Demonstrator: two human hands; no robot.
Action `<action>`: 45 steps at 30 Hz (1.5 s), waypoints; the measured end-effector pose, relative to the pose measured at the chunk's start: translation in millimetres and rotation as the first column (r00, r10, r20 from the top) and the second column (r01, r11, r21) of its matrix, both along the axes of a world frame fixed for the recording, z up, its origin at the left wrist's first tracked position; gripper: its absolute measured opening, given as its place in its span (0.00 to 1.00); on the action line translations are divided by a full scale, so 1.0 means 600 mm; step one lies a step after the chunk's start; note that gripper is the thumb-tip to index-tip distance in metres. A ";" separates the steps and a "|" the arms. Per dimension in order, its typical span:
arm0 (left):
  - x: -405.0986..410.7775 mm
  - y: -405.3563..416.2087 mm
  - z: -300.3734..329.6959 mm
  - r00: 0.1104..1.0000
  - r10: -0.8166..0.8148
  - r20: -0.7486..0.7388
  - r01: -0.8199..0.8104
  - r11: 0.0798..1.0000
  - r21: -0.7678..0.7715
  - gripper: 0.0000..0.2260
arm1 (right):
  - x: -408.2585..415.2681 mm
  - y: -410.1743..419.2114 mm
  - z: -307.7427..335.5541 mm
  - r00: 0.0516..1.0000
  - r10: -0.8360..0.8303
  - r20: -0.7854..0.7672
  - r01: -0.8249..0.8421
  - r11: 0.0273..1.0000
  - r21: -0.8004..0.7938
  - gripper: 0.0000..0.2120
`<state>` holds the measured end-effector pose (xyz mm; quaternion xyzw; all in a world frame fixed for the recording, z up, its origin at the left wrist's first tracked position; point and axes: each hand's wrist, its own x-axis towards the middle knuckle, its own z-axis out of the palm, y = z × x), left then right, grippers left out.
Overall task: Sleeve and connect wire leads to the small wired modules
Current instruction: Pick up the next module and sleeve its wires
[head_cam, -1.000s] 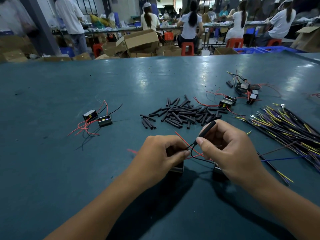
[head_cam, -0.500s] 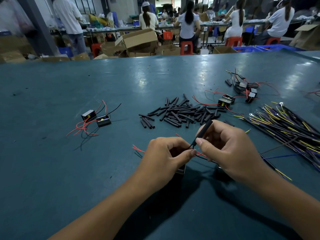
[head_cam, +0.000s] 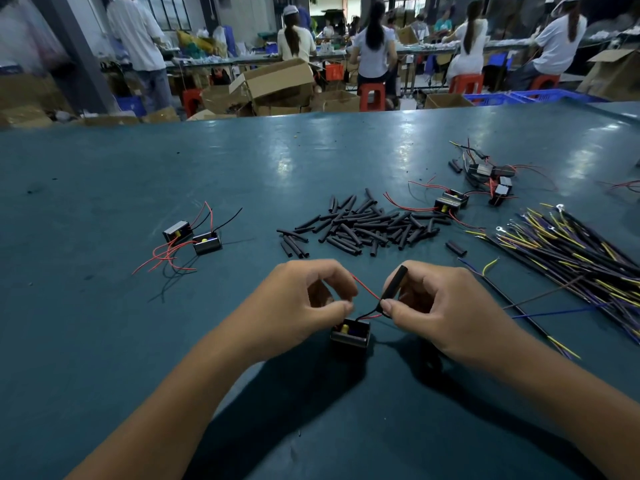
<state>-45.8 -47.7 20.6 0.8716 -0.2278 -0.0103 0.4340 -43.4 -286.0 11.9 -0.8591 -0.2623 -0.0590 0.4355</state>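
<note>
Right hand (head_cam: 446, 306) fingers pinch a black sleeve (head_cam: 393, 287); left hand (head_cam: 304, 303) fingers pinch the red lead (head_cam: 365, 289) above the module (head_cam: 350, 336).

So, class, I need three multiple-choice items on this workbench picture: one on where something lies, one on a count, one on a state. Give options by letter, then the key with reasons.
1. Where does the loose heap of short black sleeve tubes lie on the blue-green table?
A. beyond the two hands
B. under the left forearm
C. at the table's near edge

2. How many small black box modules sit in the group at the left, with red and black leads?
A. two
B. four
C. six

3. What is the right hand doing?
A. lying flat
B. pinching a black sleeve tube
C. pointing

Key: 1 A, the heap is farther off than both hands. 2 A, two boxes sit side by side there. 3 B, thumb and fingers close on the tube, whose lower end meets the thin red lead that the left hand pinches.
</note>
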 end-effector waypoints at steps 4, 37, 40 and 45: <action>0.002 0.000 -0.004 0.993 -0.090 0.076 0.062 0.946 0.318 0.07 | -0.001 -0.002 0.003 1.000 0.011 0.005 -0.011 1.000 0.020 0.05; 0.000 -0.051 -0.024 0.989 0.119 -0.089 -0.143 0.928 -0.343 0.05 | 0.007 -0.007 0.006 0.987 0.089 0.136 -0.050 0.963 -0.264 0.06; 0.001 -0.050 -0.023 0.990 0.112 -0.092 -0.137 0.927 -0.348 0.04 | 0.007 -0.005 0.004 0.989 0.074 0.130 -0.044 0.974 -0.222 0.05; -0.001 -0.055 -0.021 0.990 0.072 -0.123 -0.114 0.922 -0.370 0.09 | 0.003 0.008 -0.001 0.984 0.058 0.167 -0.025 0.980 -0.196 0.06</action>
